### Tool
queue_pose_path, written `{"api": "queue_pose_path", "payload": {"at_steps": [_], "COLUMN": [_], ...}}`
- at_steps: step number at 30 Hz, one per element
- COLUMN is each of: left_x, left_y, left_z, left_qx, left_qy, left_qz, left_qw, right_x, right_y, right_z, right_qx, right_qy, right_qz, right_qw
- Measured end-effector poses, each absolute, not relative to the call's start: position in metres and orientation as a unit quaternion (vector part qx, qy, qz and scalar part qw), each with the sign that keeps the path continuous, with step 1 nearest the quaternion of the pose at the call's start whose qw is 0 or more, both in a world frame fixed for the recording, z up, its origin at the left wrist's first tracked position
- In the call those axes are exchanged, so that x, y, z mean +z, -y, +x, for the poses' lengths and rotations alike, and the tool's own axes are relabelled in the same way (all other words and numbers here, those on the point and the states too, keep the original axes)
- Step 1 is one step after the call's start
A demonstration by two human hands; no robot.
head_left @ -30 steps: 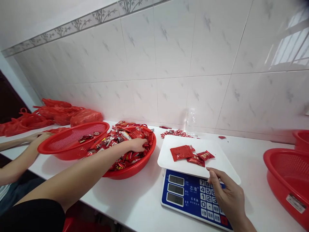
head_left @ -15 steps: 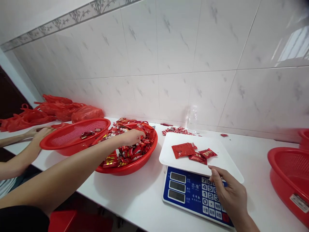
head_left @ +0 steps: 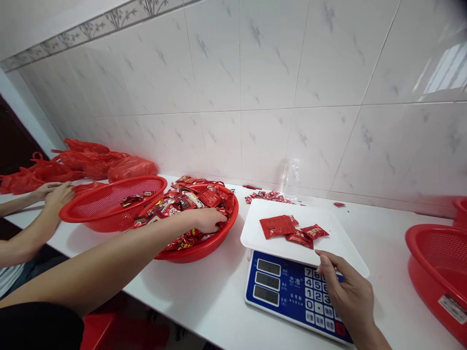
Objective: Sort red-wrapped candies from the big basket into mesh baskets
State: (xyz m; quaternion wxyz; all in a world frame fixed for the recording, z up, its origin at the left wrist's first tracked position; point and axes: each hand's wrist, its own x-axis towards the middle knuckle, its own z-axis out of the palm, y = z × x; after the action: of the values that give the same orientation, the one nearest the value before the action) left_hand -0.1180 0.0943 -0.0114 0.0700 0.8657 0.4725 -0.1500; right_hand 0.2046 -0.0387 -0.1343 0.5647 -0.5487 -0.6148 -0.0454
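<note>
My left hand [head_left: 209,219] reaches into a red basket [head_left: 207,253] heaped with small wrapped snack packets [head_left: 189,200]. Its fingers curl down among the wrappers near the right rim; what they grip is hidden. At the front edge of the white weighing tray [head_left: 339,240], the thumb and forefinger of my right hand [head_left: 346,287] are pinched together. Anything between them is too small to make out. A larger flat red packet [head_left: 275,227] and several small red packets [head_left: 316,231] lie on the tray. Below it is the blue keypad panel of the digital scale [head_left: 297,291].
A second red basket [head_left: 97,206], holding a few packets, stands to the left. Beyond it are tied red plastic bags [head_left: 87,163] and another person's hands [head_left: 60,194]. Small red packets [head_left: 270,196] lie along the wall. More red baskets [head_left: 434,262] stand at the right.
My left hand has shifted slightly towards me and lower within the basket, uncovering packets behind it. My right hand and the packets on the tray stay put. The other person's hands have moved a little.
</note>
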Motion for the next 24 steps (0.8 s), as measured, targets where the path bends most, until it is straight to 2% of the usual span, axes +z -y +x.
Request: {"api": "queue_pose_path", "payload": {"at_steps": [7, 20, 24], "left_x": [-0.023, 0.007, 0.012], "left_y": [-0.101, -0.111, -0.114], "left_z": [-0.122, -0.138, -0.129], "left_qx": [-0.064, 0.116, 0.169], "left_qy": [-0.472, -0.559, -0.543], "left_qz": [0.876, 0.820, 0.821], "left_qw": [0.073, 0.055, 0.050], "right_x": [-0.134, -0.131, -0.131], "right_y": [0.039, 0.041, 0.040], "right_z": [0.205, 0.204, 0.203], "right_qx": [-0.049, -0.048, -0.039], "right_qy": [0.617, 0.620, 0.616], "right_qz": [-0.542, -0.534, -0.534], "right_qw": [0.568, 0.573, 0.578]}}
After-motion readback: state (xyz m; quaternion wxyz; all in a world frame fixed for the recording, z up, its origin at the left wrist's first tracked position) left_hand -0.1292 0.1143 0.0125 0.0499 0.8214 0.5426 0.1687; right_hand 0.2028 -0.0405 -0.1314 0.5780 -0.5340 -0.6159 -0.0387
